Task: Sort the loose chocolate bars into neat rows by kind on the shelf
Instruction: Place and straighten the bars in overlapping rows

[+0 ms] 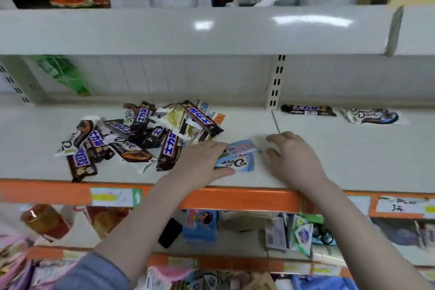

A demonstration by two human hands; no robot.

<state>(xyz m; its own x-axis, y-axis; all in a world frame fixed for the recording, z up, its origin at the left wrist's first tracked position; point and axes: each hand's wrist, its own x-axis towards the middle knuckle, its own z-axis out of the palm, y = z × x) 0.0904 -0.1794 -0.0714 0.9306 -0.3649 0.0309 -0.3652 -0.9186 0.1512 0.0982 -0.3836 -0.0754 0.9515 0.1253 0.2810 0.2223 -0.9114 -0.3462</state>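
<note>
A jumbled pile of chocolate bars (143, 134), brown Snickers and white or brown Dove wrappers, lies on the left half of the white shelf (329, 160). My left hand (202, 160) lies flat with straight fingers on the left end of a light blue Dove bar (240, 158) just right of the pile. My right hand (292, 158) hovers or rests just right of that bar, fingers loosely bent, holding nothing. At the back right lie a single Snickers bar (308, 110) and a white Dove bar (372, 116), side by side.
The shelf has an orange front lip (235, 198) with price labels. An upper shelf (188, 30) overhangs close above, and a slotted upright (275, 82) stands at the back. Lower shelves hold mixed packets and a red can (44, 221).
</note>
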